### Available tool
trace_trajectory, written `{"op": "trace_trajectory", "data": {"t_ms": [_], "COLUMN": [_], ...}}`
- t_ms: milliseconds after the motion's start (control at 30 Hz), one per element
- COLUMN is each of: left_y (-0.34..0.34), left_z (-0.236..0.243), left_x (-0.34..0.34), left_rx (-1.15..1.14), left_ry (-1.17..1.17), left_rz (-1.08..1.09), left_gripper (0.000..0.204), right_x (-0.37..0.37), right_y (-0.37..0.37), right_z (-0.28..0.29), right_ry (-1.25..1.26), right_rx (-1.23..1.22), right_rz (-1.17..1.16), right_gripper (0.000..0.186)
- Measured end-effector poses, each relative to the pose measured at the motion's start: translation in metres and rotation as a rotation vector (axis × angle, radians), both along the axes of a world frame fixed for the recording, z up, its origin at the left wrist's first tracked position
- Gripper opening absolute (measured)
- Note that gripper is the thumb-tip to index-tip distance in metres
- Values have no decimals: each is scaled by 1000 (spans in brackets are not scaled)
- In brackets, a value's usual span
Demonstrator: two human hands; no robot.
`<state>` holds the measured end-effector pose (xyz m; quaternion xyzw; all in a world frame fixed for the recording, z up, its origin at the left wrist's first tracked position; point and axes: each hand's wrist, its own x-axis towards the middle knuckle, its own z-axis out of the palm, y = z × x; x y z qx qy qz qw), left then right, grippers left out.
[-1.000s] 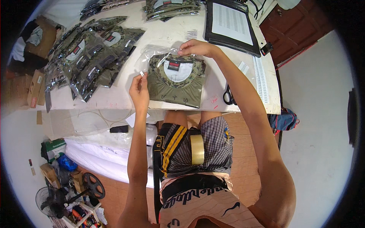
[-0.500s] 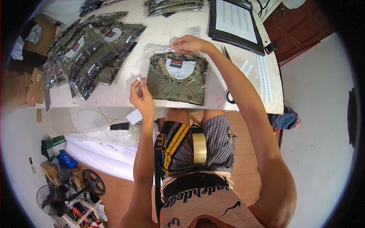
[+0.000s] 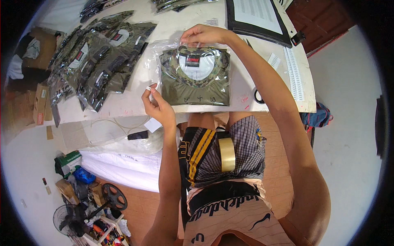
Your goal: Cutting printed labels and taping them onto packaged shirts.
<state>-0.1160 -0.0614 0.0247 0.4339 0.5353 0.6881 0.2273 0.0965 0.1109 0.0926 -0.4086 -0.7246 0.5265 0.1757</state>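
Note:
A folded olive shirt with a camouflage collar [image 3: 199, 92] lies in a clear plastic bag [image 3: 154, 61] close to the table's front edge. At the bag's top edge, my right hand [image 3: 202, 36] is closed, pinching the plastic between thumb and fingers. My left hand [image 3: 161, 110] is by the bag's lower left corner, its thumb and fingertip pinched on a small white sticker [image 3: 148, 88]. Further left, several bagged camouflage shirts [image 3: 96, 65] lie in an overlapping pile.
A black-framed board with a printed sheet [image 3: 256, 18] is at the back right. Scissors [image 3: 258, 96] lie partly under my right forearm, with sticker strips [image 3: 293, 76] beyond. A tape roll [image 3: 227, 155] rests on my lap. More bagged shirts [image 3: 180, 5] are at the back.
My right hand has pulled the bag's top edge slightly up, and the bagged shirt now lies straighter. My left hand still holds the sticker. The whole view has shifted a little.

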Motion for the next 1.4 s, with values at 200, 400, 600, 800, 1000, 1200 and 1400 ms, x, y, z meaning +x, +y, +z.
{"op": "trace_trajectory", "data": {"t_ms": [200, 400, 600, 800, 1000, 1200, 1400], "left_y": [-1, 0, 4, 10, 16, 24, 28], "left_z": [-2, -3, -2, -12, -16, -15, -2], "left_x": [-2, -6, -7, -10, -14, -22, -26], "left_rx": [-105, 37, 122, 36, -57, -158, -34], "left_ry": [10, -70, -132, -50, 18, 247, -37], "left_rz": [1, 91, 142, 142, 12, -64, -115], "left_gripper": [22, 24, 24, 25, 16, 13, 15], "right_x": [-5, -3, -2, 15, 28, 27, 27], "right_y": [6, -1, -1, 37, 38, 28, 15], "right_z": [-25, -1, 61, -1, -23, -14, 46], "right_ry": [-271, -26, -159, -581, -612, -307, 22], "right_rx": [119, -168, -169, -146, -121, 15, 532], "right_rz": [-108, 9, 191, -190, 24, -39, -39], "right_gripper": [47, 33, 45, 61, 37, 33, 10]}}
